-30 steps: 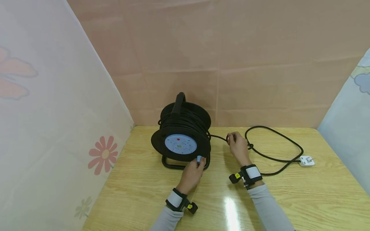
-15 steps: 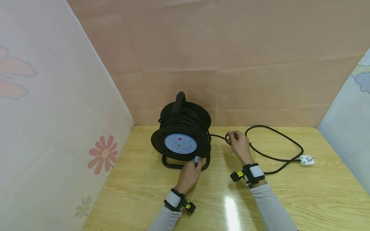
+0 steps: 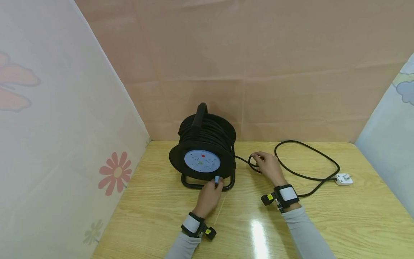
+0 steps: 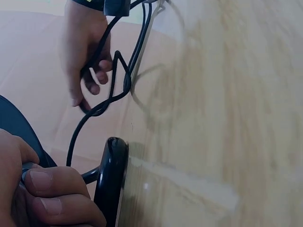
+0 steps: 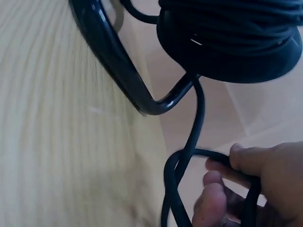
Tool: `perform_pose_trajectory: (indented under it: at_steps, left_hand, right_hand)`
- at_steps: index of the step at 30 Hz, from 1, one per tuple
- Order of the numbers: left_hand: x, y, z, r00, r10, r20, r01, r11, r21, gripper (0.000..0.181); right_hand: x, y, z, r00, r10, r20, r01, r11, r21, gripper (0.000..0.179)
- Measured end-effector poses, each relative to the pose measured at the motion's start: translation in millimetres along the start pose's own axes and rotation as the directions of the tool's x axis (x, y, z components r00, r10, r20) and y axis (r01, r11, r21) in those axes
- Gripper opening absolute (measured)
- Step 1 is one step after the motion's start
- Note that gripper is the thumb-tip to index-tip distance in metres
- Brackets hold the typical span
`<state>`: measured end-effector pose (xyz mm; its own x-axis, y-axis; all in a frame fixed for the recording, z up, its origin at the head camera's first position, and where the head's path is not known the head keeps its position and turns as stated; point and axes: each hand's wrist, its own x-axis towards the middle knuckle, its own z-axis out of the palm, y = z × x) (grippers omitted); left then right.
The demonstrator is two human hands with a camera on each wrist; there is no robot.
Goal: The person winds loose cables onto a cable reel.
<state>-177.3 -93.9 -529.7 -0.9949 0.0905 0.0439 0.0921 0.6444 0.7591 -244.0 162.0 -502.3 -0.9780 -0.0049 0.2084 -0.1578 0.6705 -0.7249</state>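
Observation:
A black cable reel [image 3: 176, 158] with a pale blue socket panel [image 3: 202, 160] stands on the table. At its lower front rim, my left hand [image 3: 208, 199] grips the light blue crank knob [image 3: 217, 178], fingers curled in the left wrist view. Black cable is wound round the drum, and a length runs off its right side. My right hand [image 3: 271, 168] pinches this cable [image 5: 220, 158] between thumb and fingers. A small loop hangs beside the fingertips, crossing the run that leads to the reel.
The remaining cable [image 3: 307, 177] lies in a wide loop on the right, ending in a white plug [image 3: 344, 179]. The reel's black tubular stand [image 5: 113, 61] rests on the wooden table [image 3: 155, 216]. A brown-papered wall [image 3: 291, 72] rises behind, with patterned sheets at both sides.
My left hand has carried the knob leftward along the bottom, and the panel's red button has shifted right as the reel turns. My right hand has shifted slightly right; the cable loop beside it hangs lower.

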Motion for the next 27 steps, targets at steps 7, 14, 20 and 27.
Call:
perform_pose_trajectory:
  at_steps: [7,14,20,27]
  left_hand:
    - [-0.8,-6.6,-0.7,1.000,-0.011,-0.011,0.011,1.000,0.024,0.051]
    - [-0.1,-8.2,0.5,1.000,0.005,-0.006,-0.005,1.000,0.023,0.050]
    - [-1.0,-6.9,-1.7,1.000,0.007,-0.009,-0.007,1.000,0.027,0.051]
    - [0.0,-11.6,-3.3,1.000,0.020,-0.019,-0.019,0.999,0.041,0.050]
  right_hand:
    - [-4.1,24.3,6.2,0.992,0.101,0.072,-0.103,0.994,0.022,0.034]
    - [-7.2,27.5,10.0,0.991,-0.060,-0.115,0.020,0.945,-0.326,0.024]
    - [-12.0,27.9,8.9,0.987,-0.021,-0.159,-0.042,0.923,-0.381,0.028]
    - [-12.1,37.3,11.0,0.954,-0.030,-0.298,-0.034,0.978,-0.208,0.029]
